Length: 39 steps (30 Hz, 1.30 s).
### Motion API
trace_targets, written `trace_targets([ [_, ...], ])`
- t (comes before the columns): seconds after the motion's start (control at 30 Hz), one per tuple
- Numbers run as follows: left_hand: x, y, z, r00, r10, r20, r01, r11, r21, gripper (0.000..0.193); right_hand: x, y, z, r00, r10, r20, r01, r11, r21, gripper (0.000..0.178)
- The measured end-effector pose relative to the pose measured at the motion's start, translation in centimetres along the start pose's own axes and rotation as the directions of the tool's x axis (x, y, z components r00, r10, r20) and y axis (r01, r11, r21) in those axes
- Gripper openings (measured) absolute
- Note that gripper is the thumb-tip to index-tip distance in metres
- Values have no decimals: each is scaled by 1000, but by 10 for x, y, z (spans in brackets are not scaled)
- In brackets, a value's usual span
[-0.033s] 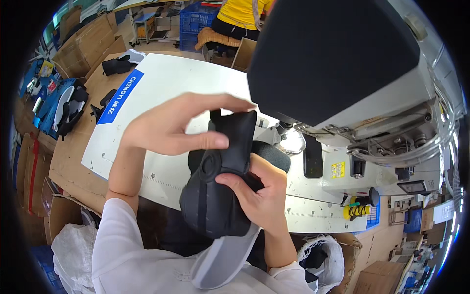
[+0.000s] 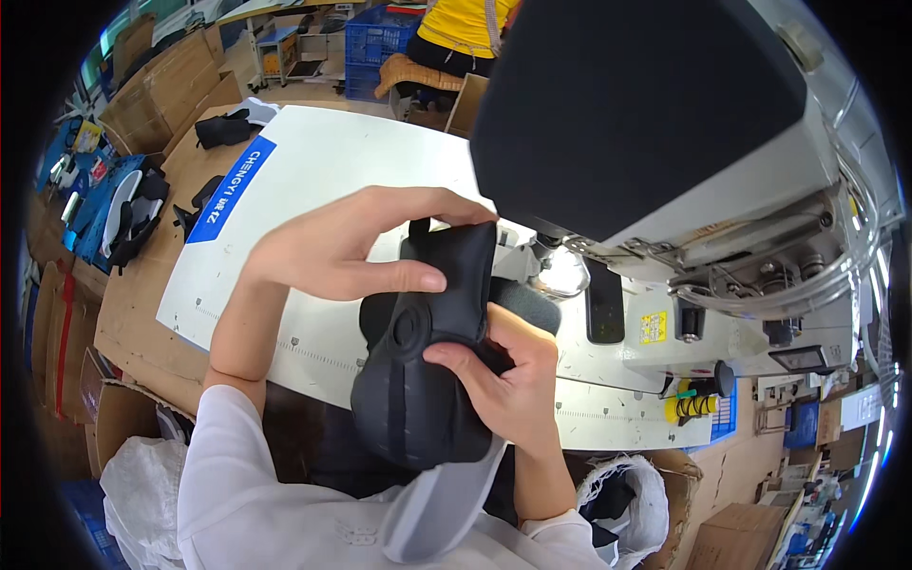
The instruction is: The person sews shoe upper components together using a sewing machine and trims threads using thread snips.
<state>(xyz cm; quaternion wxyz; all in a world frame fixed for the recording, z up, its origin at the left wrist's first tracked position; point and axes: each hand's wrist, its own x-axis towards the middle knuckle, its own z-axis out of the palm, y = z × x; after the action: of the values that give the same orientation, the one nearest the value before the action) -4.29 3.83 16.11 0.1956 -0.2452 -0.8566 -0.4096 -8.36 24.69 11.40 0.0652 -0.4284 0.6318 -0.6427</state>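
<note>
A black padded piece (image 2: pixel 418 408) with a round raised ring and a long light-grey flap (image 2: pixel 439 518) is held between my hands over the table's front edge. My left hand (image 2: pixel 332 242) pinches its upper black end, thumb across the front and fingers over the top edge. Lower down, my right hand (image 2: pixel 513 389) grips the right side, its thumb near the ring and its other fingers hidden behind the piece. The grey flap hangs down against my white shirt.
A sewing machine (image 2: pixel 627 123) with a lit lamp (image 2: pixel 562 275) looms at the right over the white table (image 2: pixel 361 147). Similar black-and-grey pieces (image 2: pixel 225 129) lie at the far left. Cardboard boxes (image 2: pixel 176 81) and white sacks (image 2: pixel 144 489) surround me. A person in yellow (image 2: pixel 465 27) sits beyond.
The grey flap has turned slightly and shows narrower. My left hand and the upper black end sit slightly lower. Both hands keep their hold.
</note>
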Motion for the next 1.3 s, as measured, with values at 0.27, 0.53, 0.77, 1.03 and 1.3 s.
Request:
trace_targets([
  [0.27,20,-27,58,820,-569,-57,519,782,-346,43,-21,14,-37,931,286,-228,-287,957,30,19],
  [0.53,46,-23,69,844,-493,-210,435,859,-269,26,-14,42,-39,862,236,-448,-276,961,-26,17],
  [0.77,42,-59,63,841,-507,-188,453,851,-265,25,-11,39,-25,852,201,-484,-277,956,-91,13],
  [1.03,49,-74,70,859,-457,-231,436,889,-139,25,-6,35,-18,847,166,-506,-284,944,-167,12],
  [1.3,43,-78,65,927,-346,-146,325,934,-150,24,-11,48,-11,822,80,-564,-186,973,-134,12],
])
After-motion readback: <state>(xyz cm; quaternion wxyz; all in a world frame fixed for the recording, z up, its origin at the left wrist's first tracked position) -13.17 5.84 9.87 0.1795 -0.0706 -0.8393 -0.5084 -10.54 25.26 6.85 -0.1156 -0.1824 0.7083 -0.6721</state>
